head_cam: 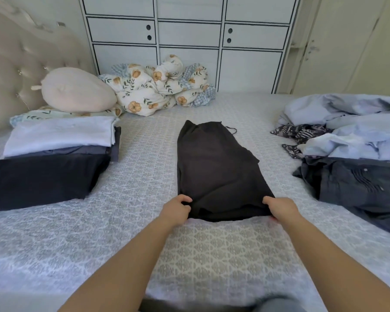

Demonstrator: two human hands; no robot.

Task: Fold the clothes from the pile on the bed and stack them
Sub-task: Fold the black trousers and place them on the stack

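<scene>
Now mid-fold: dark garment (214,170) lies flat at centre of bed (212,255), btwn stack (54,154) & pile (351,143). Left hand (176,210) & right hand (279,208) pinch its near corners, fingers curled. Next, prob: lift hem evenly, fold away to far edge

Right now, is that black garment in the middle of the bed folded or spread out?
Partly folded: the black garment lies as a narrow strip, layered edges showing, while left hand and right hand grip its near corners.
</scene>
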